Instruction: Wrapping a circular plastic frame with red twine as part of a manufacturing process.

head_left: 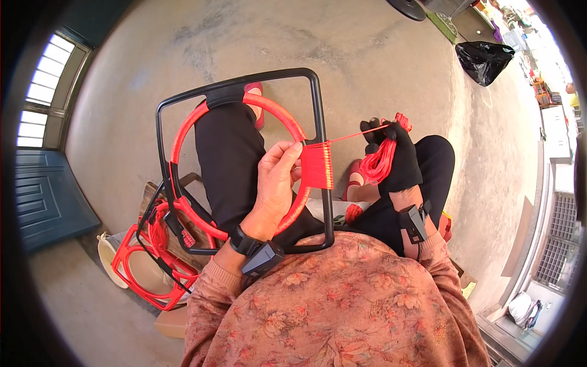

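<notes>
Pinching the red-wrapped ring (290,119) beside its cord-wound band (317,166), your left hand (278,177) has its grip closed. Your gloved right hand (405,159) grasps a red cord bundle (380,162), its strand (358,134) running to the band. The black frame (329,214) around the ring sits over your left thigh (226,159).

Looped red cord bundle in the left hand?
No, the gloved right hand holds the looped red cord bundle; the left hand grips the round red ring.
</notes>
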Available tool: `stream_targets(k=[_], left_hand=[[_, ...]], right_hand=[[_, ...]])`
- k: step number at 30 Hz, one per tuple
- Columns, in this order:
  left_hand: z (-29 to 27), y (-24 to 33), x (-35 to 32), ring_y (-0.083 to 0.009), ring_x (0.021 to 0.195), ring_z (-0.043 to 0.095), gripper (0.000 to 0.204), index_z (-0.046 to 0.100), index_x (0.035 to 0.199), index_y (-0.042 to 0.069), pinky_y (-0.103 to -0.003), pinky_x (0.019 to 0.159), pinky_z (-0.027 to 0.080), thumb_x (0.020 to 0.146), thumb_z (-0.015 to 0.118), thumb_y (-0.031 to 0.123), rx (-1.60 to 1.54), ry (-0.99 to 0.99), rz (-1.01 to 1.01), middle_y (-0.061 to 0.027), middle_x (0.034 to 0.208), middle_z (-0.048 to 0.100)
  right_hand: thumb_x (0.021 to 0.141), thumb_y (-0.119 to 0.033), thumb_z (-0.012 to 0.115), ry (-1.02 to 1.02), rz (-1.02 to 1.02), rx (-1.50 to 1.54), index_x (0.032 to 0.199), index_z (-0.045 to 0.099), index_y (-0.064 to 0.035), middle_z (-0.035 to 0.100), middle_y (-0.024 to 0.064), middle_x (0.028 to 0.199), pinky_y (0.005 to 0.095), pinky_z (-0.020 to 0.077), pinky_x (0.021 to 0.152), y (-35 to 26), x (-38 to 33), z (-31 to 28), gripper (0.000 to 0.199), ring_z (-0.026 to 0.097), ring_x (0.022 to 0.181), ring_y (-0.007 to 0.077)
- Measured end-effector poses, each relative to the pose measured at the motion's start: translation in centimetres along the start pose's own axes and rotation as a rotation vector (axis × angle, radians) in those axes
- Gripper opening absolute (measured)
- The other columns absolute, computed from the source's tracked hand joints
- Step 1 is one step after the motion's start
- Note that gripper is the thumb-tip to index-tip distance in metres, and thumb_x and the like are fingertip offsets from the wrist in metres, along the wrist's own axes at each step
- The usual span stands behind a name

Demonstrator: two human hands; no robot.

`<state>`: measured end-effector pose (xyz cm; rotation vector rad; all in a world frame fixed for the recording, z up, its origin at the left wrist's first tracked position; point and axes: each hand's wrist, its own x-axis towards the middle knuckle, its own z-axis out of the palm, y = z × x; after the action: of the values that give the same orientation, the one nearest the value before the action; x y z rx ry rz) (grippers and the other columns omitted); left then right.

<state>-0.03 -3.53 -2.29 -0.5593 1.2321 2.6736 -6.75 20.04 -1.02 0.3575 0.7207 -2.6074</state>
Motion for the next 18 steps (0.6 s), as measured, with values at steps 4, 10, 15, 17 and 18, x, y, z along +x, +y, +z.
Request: stream_targets(k=[4,10,15,17,18], left_hand=[[1.2,0.4,-0.5,-0.0115,0.079,0.063,0.023,0.059,0.104,0.004,-0.026,0.070,0.052,0.097,0.052,0.024,-0.039,-0.025,-0.093,-0.0051,0.089,0.065],[2.1,1.2,-1.0,-0.0331,0.096,0.064,0.041,0.049,0.120,-0.006,-0.042,0.086,0.051,0.102,0.035,0.029,-0.179,-0.247,-0.241,-0.0228,0.106,0.062],[1.5,0.7,-0.7,-0.0183,0.086,0.064,0.031,0.051,0.116,-0.002,-0.032,0.079,0.052,0.100,0.044,0.024,-0.037,-0.116,-0.111,-0.0122,0.096,0.063],[1.6,0.8,-1.1,-0.0155,0.085,0.063,0.031,0.050,0.117,-0.002,-0.031,0.078,0.052,0.099,0.046,0.022,0.024,-0.056,-0.060,-0.0103,0.096,0.063],[1.8,0.9,-1.1,-0.0128,0.085,0.062,0.031,0.049,0.119,-0.001,-0.029,0.076,0.052,0.098,0.048,0.021,0.085,0.002,-0.014,-0.0085,0.097,0.062]], right_hand=[[0.094,-0.018,0.050,0.040,-0.015,0.119,0.075,0.047,-0.0103,0.044,0.0001,0.068,0.0248,0.0454,0.053,-0.1,1.4,0.3,0.021,0.046,0.064,0.0137],[0.093,-0.022,0.053,-0.212,0.091,-0.124,0.077,0.049,-0.0112,0.046,0.0002,0.065,0.0228,0.0438,0.054,-0.7,2.1,-3.1,0.020,0.049,0.058,0.0150],[0.090,-0.035,0.060,0.262,0.146,-0.619,0.096,0.058,-0.0058,0.061,0.0060,0.073,0.0301,0.0479,0.053,-1.9,2.0,-0.8,0.030,0.063,0.068,0.0202],[0.089,-0.035,0.061,0.355,0.110,-1.163,0.102,0.058,-0.0034,0.063,0.0093,0.073,0.0364,0.0504,0.054,-3.3,2.1,-0.4,0.035,0.065,0.066,0.0230],[0.088,-0.027,0.061,0.396,-0.064,-1.433,0.106,0.058,-0.0040,0.065,0.0117,0.076,0.0399,0.0518,0.057,-3.2,2.4,0.1,0.029,0.066,0.065,0.0278]])
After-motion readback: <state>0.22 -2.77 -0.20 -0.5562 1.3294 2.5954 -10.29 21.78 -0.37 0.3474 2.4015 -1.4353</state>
